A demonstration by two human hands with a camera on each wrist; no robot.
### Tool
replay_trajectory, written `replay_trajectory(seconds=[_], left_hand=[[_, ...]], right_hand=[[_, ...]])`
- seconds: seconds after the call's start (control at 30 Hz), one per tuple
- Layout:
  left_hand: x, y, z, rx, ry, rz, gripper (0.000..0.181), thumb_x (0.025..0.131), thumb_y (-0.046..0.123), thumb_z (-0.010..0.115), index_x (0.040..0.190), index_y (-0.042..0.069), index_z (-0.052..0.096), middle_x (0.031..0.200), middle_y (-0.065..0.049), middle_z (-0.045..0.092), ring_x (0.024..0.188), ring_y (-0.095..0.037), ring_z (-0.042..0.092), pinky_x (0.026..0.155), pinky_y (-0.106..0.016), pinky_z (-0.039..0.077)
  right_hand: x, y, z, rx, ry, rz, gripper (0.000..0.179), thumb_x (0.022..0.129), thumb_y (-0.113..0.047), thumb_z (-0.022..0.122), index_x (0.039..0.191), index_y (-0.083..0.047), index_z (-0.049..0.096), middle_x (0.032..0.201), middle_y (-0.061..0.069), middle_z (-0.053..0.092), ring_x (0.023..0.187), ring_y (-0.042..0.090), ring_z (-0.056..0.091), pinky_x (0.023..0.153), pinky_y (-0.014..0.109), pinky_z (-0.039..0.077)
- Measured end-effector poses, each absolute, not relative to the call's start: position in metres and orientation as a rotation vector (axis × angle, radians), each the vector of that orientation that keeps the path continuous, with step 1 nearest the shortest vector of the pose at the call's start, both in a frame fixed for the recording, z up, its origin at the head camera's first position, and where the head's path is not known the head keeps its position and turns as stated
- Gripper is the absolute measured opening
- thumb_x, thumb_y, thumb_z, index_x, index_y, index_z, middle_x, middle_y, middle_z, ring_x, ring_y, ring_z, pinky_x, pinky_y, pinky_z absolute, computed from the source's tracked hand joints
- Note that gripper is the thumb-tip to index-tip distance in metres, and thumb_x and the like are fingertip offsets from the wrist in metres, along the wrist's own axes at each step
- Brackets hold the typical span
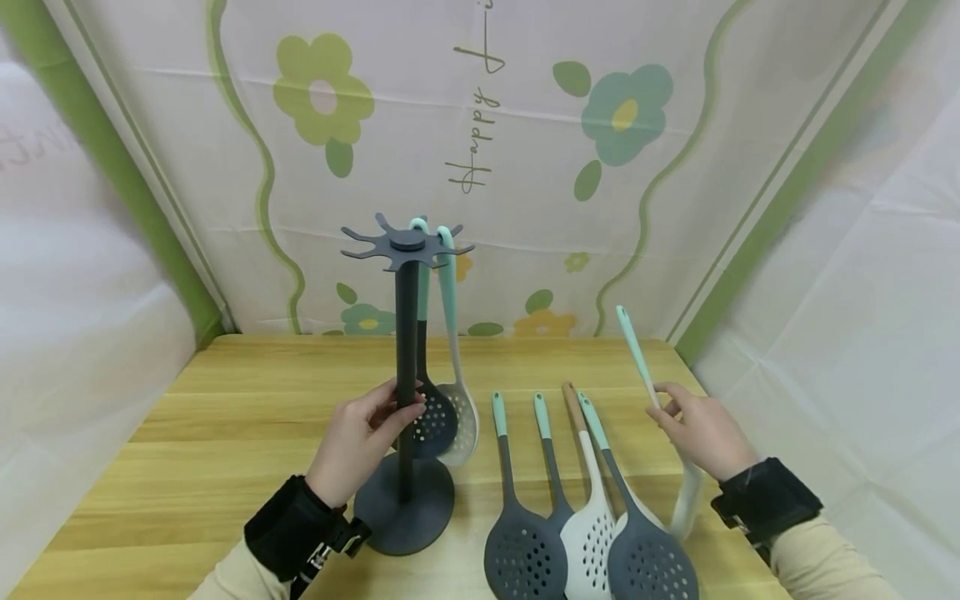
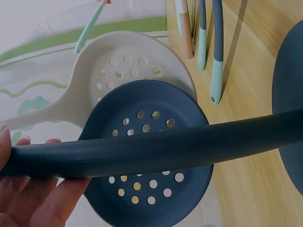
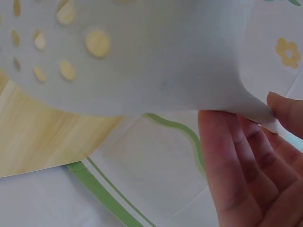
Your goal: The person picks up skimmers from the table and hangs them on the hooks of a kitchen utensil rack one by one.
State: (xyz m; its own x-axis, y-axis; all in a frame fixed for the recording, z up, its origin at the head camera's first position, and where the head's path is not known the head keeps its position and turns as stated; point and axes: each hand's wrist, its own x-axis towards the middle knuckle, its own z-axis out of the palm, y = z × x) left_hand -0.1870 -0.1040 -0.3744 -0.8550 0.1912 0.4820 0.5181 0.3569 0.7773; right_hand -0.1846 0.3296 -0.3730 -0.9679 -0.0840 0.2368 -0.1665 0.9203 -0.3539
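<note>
Fetching seems in hand: the left grip (image 1: 363, 442) holds the rack (image 1: 406, 333), the right grip (image 1: 697, 429) a white skimmer (image 3: 165, 56) near the tabletop's (image 1: 262, 400) right edge; hanging should follow.

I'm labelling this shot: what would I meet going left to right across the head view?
Left hand → black post → hanging white skimmer → leftmost dark turner → brown-handled white turner → rightmost dark turner → right hand.

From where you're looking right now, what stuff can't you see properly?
Head view: the bottom of the leftmost dark turner is cut off by the lower edge.
Left wrist view: some holes of the dark skimmer hide behind the stand pole.
Right wrist view: the top and left edges cut off part of the pale utensil in the right hand.
</note>
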Motion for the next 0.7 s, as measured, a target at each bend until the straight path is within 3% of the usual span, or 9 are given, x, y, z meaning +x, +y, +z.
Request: replay_trajectory(seconds=[0.27, 0.7], left_hand=[[-0.186, -0.104, -0.375, -0.616, -2.306, -1.516, 0.039, 0.093, 0.026, 0.065, 0.119, -0.002, 0.074, 0.100, -0.007, 0.078, 0.086, -0.019, 0.074, 0.073, -0.031, 0.061], [-0.186, -0.104, -0.374, -0.599, -2.305, -1.558, 0.036, 0.093, 0.021, 0.066, 0.120, -0.002, 0.073, 0.100, -0.008, 0.078, 0.089, -0.017, 0.074, 0.076, -0.031, 0.061]], right_hand=[[-0.185, 0.325, -0.370, 0.213, -2.870, 0.597, 0.050, 0.096, -0.026, 0.063, 0.131, 0.010, 0.058, 0.087, 0.015, 0.072, 0.071, 0.027, 0.068, 0.053, 0.040, 0.051], [-0.182, 0.314, -0.365, 0.258, -2.845, 0.547, 0.047, 0.096, -0.025, 0.064, 0.129, 0.007, 0.061, 0.087, 0.011, 0.072, 0.071, 0.025, 0.067, 0.056, 0.041, 0.051]])
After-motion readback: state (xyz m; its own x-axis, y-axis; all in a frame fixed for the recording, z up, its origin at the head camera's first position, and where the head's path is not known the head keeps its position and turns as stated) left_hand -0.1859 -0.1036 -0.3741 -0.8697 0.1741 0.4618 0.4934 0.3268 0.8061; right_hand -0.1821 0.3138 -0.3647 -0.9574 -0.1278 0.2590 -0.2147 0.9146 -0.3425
